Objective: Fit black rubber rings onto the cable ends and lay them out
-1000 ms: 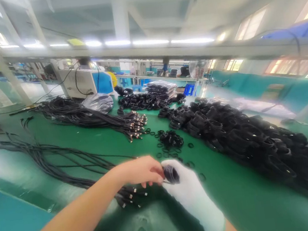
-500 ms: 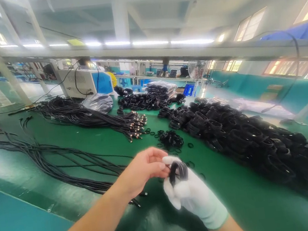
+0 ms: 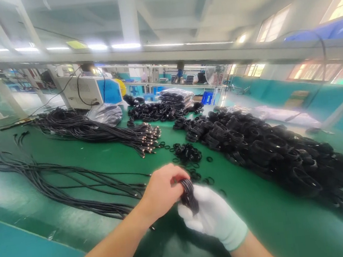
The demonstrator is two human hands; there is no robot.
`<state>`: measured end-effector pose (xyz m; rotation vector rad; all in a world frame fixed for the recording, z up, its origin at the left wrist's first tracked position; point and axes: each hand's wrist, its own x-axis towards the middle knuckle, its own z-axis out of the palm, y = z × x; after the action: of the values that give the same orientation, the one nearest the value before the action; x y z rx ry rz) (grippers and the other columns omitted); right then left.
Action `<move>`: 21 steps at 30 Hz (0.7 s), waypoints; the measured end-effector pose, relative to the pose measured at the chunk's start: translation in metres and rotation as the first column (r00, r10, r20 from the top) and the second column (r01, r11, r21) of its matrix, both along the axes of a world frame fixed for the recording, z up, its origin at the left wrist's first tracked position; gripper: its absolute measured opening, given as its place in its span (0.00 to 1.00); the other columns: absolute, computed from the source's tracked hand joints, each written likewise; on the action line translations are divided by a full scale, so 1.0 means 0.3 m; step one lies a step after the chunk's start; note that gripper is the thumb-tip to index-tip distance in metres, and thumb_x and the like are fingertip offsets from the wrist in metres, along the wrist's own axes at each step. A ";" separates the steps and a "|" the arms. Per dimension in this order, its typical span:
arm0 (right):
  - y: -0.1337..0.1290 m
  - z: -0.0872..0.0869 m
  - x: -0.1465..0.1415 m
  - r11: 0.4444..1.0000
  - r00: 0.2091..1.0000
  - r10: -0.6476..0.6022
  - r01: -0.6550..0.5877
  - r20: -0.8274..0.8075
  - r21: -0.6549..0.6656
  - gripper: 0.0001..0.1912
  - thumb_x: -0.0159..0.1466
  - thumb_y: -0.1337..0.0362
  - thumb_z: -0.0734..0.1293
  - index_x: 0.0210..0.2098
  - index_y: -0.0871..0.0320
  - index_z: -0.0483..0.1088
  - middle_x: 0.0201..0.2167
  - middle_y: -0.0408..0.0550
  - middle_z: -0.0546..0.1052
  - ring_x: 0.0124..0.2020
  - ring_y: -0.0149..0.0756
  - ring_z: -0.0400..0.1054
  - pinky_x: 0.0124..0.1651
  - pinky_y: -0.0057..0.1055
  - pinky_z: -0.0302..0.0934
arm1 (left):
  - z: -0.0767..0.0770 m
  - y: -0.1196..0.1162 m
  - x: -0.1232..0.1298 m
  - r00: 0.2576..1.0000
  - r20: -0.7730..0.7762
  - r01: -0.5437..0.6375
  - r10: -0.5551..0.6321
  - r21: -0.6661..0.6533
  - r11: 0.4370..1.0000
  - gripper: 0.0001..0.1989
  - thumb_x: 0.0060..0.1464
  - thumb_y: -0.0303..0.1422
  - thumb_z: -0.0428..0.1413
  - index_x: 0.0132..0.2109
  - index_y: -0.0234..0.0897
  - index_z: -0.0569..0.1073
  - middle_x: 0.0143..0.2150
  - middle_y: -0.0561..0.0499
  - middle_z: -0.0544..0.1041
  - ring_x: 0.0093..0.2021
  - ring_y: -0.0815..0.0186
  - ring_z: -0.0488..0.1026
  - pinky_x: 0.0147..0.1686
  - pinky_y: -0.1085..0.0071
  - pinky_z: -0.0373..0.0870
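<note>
A coiled black cable is held between both hands above the green table. My bare left hand has its fingers closed on the upper left side of the coil. Wearing a white glove, my right hand wraps round the coil from the right and below. Small black rings lie in a little heap just beyond the hands. To the left, loose long black cables stretch across the table and pass behind my left forearm.
A big pile of coiled black cables covers the right side. Farther back lie a bundle of cables with metal ends, a clear plastic bag and more coils. A white and blue machine stands behind them. An overhead rail crosses the view.
My left hand has shifted onto the coil's upper side, and the coil has turned within the hands. The view has swung slightly to the right.
</note>
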<state>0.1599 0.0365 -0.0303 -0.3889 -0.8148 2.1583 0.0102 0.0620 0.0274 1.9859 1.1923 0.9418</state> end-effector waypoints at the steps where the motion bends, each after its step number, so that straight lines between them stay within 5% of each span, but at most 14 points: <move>1: -0.001 0.004 -0.004 1.000 0.999 -0.001 0.001 -0.032 0.009 0.14 0.57 0.58 0.65 0.39 0.60 0.66 0.26 0.45 0.72 0.22 0.29 0.63 0.18 0.22 0.54 | -0.008 0.003 -0.003 1.000 0.025 -0.015 0.015 -0.013 1.000 0.12 0.44 0.24 0.51 0.34 0.40 0.76 0.33 0.53 0.74 0.33 0.67 0.68 0.35 0.73 0.65; 3: -0.005 0.015 -0.014 1.000 0.999 0.001 0.001 -0.052 0.022 0.15 0.57 0.58 0.66 0.39 0.61 0.66 0.27 0.47 0.72 0.24 0.29 0.64 0.21 0.24 0.58 | -0.018 0.007 -0.008 0.998 0.050 -0.033 0.034 -0.034 0.999 0.11 0.45 0.25 0.51 0.34 0.39 0.76 0.33 0.53 0.74 0.32 0.68 0.68 0.33 0.73 0.65; 6: -0.008 0.027 -0.033 0.999 1.000 -0.017 0.016 -0.017 -0.037 0.27 0.59 0.42 0.59 0.43 0.60 0.64 0.30 0.49 0.73 0.25 0.32 0.67 0.23 0.28 0.63 | -0.021 0.009 -0.013 0.998 0.017 -0.061 0.061 -0.033 0.998 0.10 0.45 0.27 0.52 0.33 0.40 0.76 0.31 0.54 0.74 0.30 0.68 0.67 0.31 0.73 0.64; 9: -0.002 0.020 -0.040 0.991 0.998 -0.062 0.062 0.003 -0.119 0.25 0.60 0.44 0.59 0.43 0.59 0.64 0.32 0.48 0.73 0.25 0.32 0.67 0.20 0.26 0.62 | -0.015 0.017 -0.027 0.995 -0.055 -0.089 0.088 -0.015 0.996 0.09 0.44 0.27 0.52 0.33 0.40 0.76 0.31 0.54 0.73 0.32 0.67 0.67 0.33 0.72 0.63; 12: 0.007 0.006 -0.031 0.978 0.996 0.010 -0.028 -0.090 -0.206 0.21 0.62 0.48 0.59 0.40 0.60 0.65 0.33 0.50 0.74 0.21 0.28 0.64 0.15 0.21 0.54 | -0.006 0.041 -0.058 0.992 0.011 0.128 -0.128 -0.117 0.985 0.14 0.45 0.30 0.54 0.42 0.41 0.75 0.40 0.52 0.73 0.40 0.65 0.68 0.39 0.71 0.64; 14: 0.010 0.006 -0.027 0.966 0.985 0.103 -0.133 -0.142 -0.221 0.25 0.62 0.45 0.56 0.39 0.61 0.66 0.35 0.52 0.75 0.18 0.26 0.62 0.13 0.20 0.51 | -0.004 0.062 -0.079 0.923 0.189 0.374 -0.336 -0.226 0.900 0.19 0.47 0.32 0.55 0.49 0.42 0.72 0.47 0.51 0.72 0.44 0.64 0.68 0.42 0.70 0.65; 16: 0.010 0.014 -0.031 0.967 0.985 0.141 -0.158 -0.098 -0.201 0.28 0.62 0.43 0.55 0.42 0.62 0.66 0.36 0.53 0.75 0.19 0.26 0.63 0.15 0.21 0.54 | -0.005 0.078 -0.089 0.855 0.329 0.495 -0.401 -0.286 0.820 0.19 0.49 0.33 0.54 0.50 0.40 0.71 0.46 0.49 0.73 0.43 0.64 0.70 0.41 0.71 0.66; 19: 0.010 0.035 -0.044 0.994 0.988 -0.077 0.087 0.135 -0.064 0.27 0.59 0.44 0.61 0.46 0.61 0.64 0.38 0.53 0.73 0.29 0.33 0.69 0.26 0.29 0.65 | -0.005 0.084 -0.078 0.922 0.238 0.369 -0.306 -0.305 0.878 0.14 0.48 0.35 0.56 0.43 0.37 0.74 0.39 0.50 0.75 0.39 0.64 0.70 0.39 0.70 0.66; 21: 0.011 0.044 -0.046 0.957 0.916 -0.288 0.263 0.279 0.124 0.25 0.56 0.53 0.69 0.49 0.59 0.62 0.40 0.50 0.71 0.34 0.36 0.69 0.33 0.35 0.68 | -0.002 0.076 -0.065 0.979 0.088 0.201 -0.184 -0.246 0.948 0.13 0.46 0.36 0.57 0.41 0.37 0.75 0.38 0.50 0.75 0.39 0.63 0.70 0.41 0.69 0.65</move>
<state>0.1462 0.0398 -0.0171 -0.7499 -0.9488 1.8197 -0.0092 0.0847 0.0267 1.8144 1.0073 0.7102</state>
